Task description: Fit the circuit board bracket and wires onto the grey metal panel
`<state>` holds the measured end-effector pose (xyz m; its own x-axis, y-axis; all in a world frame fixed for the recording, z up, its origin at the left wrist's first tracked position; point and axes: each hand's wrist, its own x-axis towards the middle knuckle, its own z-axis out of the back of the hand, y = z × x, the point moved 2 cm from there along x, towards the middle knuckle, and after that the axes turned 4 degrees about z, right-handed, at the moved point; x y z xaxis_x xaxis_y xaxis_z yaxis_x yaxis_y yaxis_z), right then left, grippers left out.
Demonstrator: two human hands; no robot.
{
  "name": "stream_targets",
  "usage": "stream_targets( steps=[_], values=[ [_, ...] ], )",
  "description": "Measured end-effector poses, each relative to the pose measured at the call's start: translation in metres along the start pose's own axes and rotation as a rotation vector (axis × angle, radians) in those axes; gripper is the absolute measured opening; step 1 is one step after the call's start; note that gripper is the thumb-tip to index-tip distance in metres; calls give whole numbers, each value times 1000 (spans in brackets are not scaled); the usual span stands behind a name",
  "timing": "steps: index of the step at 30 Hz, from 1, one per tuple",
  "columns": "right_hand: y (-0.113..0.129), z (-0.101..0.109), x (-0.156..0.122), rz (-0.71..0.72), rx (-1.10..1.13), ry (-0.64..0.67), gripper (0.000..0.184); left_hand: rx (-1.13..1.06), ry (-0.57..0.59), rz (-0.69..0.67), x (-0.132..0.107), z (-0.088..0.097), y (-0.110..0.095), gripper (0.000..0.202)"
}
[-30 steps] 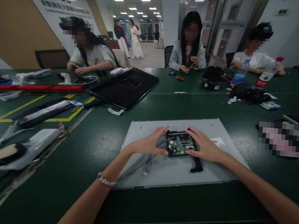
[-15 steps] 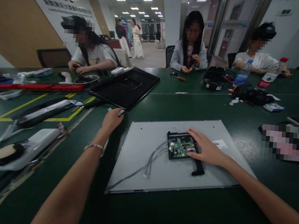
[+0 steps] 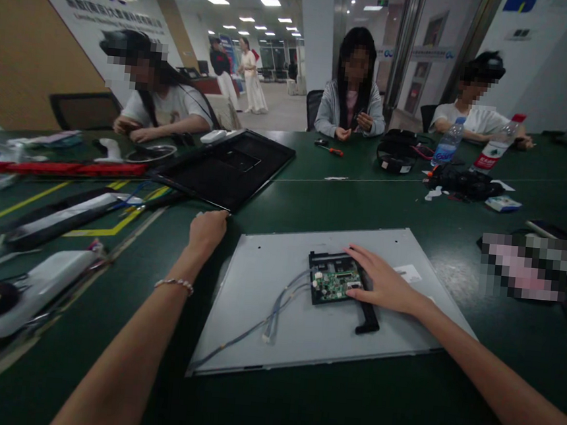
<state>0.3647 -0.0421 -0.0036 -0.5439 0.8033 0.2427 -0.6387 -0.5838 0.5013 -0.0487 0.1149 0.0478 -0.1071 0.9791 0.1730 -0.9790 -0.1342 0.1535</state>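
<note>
A pale grey display panel [image 3: 257, 289] lies flat on the green table, back side up. On it sits a green circuit board [image 3: 329, 284] in a black plastic bracket [image 3: 367, 318]. Bluish-grey cables [image 3: 275, 308] run from the board to the panel's near left corner. My right hand [image 3: 381, 282] grips the board and bracket at the right side, fingers at the far edge and thumb on the near part. My left hand [image 3: 206, 235] is closed in a fist left of the panel, near the corner of a black monitor cover [image 3: 228, 168]; what it holds is hidden.
A screwdriver [image 3: 336, 152], two bottles [image 3: 448, 144] and a black cable bundle [image 3: 469, 182] lie farther back. A white device [image 3: 54, 278] and a long black pouch [image 3: 59, 216] are at left. Several people sit across the table.
The view has shifted slightly. My left hand has turned, and the small grey pieces at its fingers are now out of sight. My right hand keeps its place on the circuit board.
</note>
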Motion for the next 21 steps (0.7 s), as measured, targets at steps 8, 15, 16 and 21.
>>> stream_targets(
  steps=[8, 15, 16, 21],
  values=[
    [1, 0, -3, -11, 3, 12, 82, -77, -51, -255, -72, 30, -41, 41],
    [2, 1, -4, -10, -16, 15, 81, -185, 47, -220, -103, 27, -66, 36],
    [2, 2, -5, -10, -18, 15, 80, -195, 46, -190, -103, 26, -67, 36],
    [1, 2, -4, 16, 1, -6, 86, -273, 12, -109, -100, 26, -67, 34]
  ],
)
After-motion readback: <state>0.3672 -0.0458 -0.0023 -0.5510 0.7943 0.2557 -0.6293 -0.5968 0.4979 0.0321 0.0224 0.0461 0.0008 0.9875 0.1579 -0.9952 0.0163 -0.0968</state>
